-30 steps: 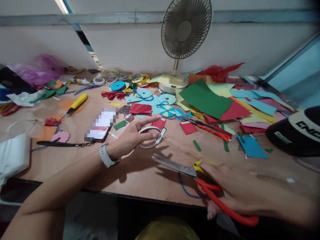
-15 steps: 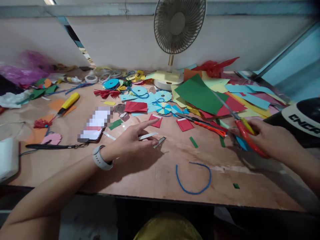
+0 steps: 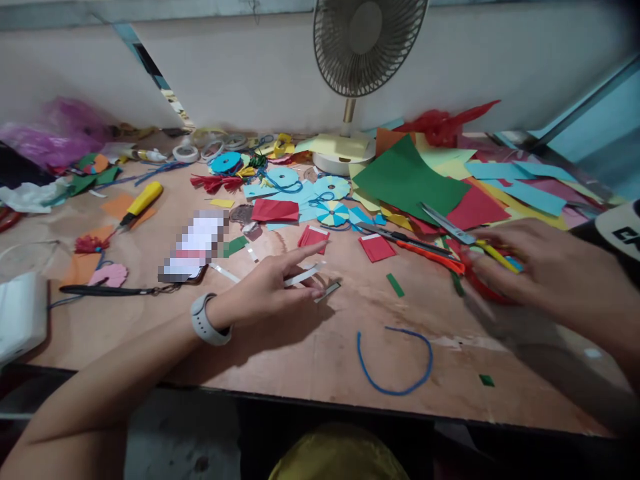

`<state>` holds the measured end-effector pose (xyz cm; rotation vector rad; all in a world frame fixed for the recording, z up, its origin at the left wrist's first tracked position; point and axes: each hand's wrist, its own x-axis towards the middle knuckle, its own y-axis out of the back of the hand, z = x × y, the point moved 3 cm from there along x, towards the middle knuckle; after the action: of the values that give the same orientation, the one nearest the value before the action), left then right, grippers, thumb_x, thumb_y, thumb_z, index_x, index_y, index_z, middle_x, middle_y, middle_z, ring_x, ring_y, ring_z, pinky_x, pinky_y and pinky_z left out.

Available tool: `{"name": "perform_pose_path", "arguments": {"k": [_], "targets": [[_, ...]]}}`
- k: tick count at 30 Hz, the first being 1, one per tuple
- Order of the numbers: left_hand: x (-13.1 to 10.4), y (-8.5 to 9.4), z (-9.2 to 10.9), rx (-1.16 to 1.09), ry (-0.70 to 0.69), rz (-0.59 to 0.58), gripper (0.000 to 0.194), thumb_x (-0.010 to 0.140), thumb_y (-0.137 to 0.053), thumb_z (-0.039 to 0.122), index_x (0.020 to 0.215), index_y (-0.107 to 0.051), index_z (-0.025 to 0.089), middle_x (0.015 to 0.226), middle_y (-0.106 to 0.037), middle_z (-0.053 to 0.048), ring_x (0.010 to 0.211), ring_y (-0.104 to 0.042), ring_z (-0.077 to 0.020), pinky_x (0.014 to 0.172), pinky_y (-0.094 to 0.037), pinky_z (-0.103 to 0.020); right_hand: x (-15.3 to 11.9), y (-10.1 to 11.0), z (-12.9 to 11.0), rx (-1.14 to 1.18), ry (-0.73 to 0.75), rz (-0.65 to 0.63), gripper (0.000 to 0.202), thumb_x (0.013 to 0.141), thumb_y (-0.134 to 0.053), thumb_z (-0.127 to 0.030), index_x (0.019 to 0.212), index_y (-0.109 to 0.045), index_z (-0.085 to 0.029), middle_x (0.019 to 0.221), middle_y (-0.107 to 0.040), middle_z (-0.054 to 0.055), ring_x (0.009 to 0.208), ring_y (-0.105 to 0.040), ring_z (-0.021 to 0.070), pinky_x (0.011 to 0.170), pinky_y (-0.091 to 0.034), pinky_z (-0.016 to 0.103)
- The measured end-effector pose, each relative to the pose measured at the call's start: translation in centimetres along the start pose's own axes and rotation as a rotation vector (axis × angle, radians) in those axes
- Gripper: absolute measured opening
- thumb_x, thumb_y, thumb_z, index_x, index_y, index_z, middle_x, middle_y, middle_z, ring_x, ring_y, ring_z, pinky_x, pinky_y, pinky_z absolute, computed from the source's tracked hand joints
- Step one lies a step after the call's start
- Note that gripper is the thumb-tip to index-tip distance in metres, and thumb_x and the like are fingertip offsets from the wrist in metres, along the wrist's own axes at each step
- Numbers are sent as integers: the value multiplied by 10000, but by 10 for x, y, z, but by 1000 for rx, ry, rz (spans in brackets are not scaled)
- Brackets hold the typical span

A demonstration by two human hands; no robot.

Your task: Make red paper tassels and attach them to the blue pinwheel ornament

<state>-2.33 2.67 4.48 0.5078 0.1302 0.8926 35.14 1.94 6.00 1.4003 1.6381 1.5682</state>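
My left hand point(image 3: 277, 283) is over the middle of the table, index finger stretched out. A thin white strip point(image 3: 303, 275) is held between its fingers. Close to its lower fingertips is a small dark green strip point(image 3: 329, 291) with a pale edge; whether they grip it I cannot tell. Over the right side, my right hand point(image 3: 530, 260) is closed around scissors point(image 3: 449, 225) with red and yellow handles, their blades pointing left and away. Two small red folded papers point(image 3: 377, 248) point(image 3: 314, 239) lie beyond my left hand.
An orange cutter point(image 3: 415, 248) lies left of the scissors. Coloured paper sheets point(image 3: 407, 177) pile up at the back right, beside a fan point(image 3: 367, 47). A phone point(image 3: 193, 247), a yellow-handled knife point(image 3: 145, 200) and a blue cord point(image 3: 395, 391) are on the table.
My right hand has turned and come lower with the scissors, whose blades now point more to the left. My left hand keeps nearly the same pose. The view has shifted slightly.
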Motion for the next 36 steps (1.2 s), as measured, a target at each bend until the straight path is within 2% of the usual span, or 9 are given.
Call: {"name": "perform_pose_path", "arguments": {"k": [2, 5, 9, 13, 19, 23, 27, 30, 36], "targets": [[-1, -2, -2, 44, -52, -8, 680, 943, -652, 225, 1569, -386, 211, 1086, -766, -77, 895, -758, -158, 802, -605, -258, 13, -10, -46, 68, 3, -39, 316, 998, -467, -475, 1111, -676, -268, 1092, -723, 119, 968, -686, 331, 808, -541, 495], [-1, -3, -3, 115, -80, -8, 671, 951, -643, 231, 1570, -385, 219, 1064, -773, -66, 848, -755, -148, 770, -593, -247, 31, -37, -108, 301, 208, -193, 345, 981, -552, -429, 1218, -655, -200, 1100, -739, 113, 991, -691, 269, 842, -536, 400], [-1, -4, -3, 179, -78, -12, 672, 957, -651, 279, 1569, -382, 220, 1005, -785, -32, 834, -734, -135, 767, -563, -231, 44, -66, -139, 492, 195, -330, 235, 974, -570, -341, 1133, -671, -200, 1025, -747, 75, 892, -685, 205, 760, -505, 323], [-2, -5, -5, 224, -63, -32, 666, 978, -634, 319, 1581, -357, 258, 1015, -794, -10, 859, -740, -130, 810, -541, -224, 49, -71, -139, 620, 125, -316, 175, 977, -508, -259, 941, -672, -212, 891, -740, 39, 799, -667, 169, 716, -479, 291], [-3, 2, -5, 593, 16, 149, 545, 974, -612, 430, 1479, -517, 248, 989, -804, -34, 804, -758, -183, 662, -514, -234, 59, -78, -118, 481, -152, -346, 195, 966, -554, -309, 900, -708, -208, 783, -731, 21, 696, -641, 174, 621, -411, 291], [-1, 1, -1, 697, -55, 164, 363, 991, -587, 336, 1326, -655, 215, 967, -802, -43, 714, -730, -157, 614, -486, -232, 61, -83, -111, 211, -119, -272, 169, 954, -571, -282, 959, -719, -201, 879, -747, 53, 754, -643, 207, 643, -381, 316], [-2, 1, 1, 725, -104, 197, 373, 984, -598, 330, 1329, -633, 196, 906, -794, -30, 692, -726, -150, 589, -475, -228, 58, -84, -113, 146, -5, -147, 189, 973, -565, -307, 1055, -681, -181, 925, -738, 68, 768, -643, 203, 658, -394, 315], [-3, 2, 2, 712, -150, 215, 420, 980, -603, 339, 1373, -576, 193, 899, -787, -14, 720, -738, -145, 623, -499, -222, 57, -85, -118, 118, 117, -201, 244, 971, -604, -400, 1054, -655, -176, 969, -727, 86, 810, -649, 218, 657, -397, 317], [-5, 0, 6, 711, -257, 271, 390, 978, -618, 276, 1351, -564, 175, 864, -788, -16, 665, -727, -123, 589, -503, -201, 65, -87, -113, -11, 9, -298, 294, 1003, -539, -469, 978, -616, -186, 951, -721, 121, 814, -641, 261, 589, -332, 329]]}}
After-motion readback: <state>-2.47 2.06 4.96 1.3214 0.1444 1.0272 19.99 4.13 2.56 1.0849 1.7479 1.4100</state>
